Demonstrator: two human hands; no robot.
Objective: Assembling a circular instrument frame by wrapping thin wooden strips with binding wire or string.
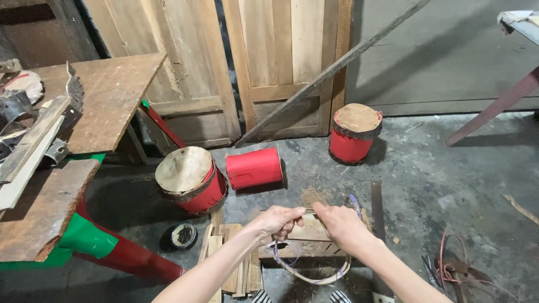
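Hands, left (275,222) and right (341,222), apparently pinch a cane loop (312,276).

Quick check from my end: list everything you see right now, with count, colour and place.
Drums: three, red, on floor; one upright by door, two tipped.
Strip loop: one, tan with purple, held in both hands.
Wooden block: one, brown, under hands.
Wood slats: pile, pale, left of block.
Round tin: one, black, floor.
Workbench: brown top, left.
Doors: wooden, behind.
Left hand: gripping loop.
Right hand: gripping loop.
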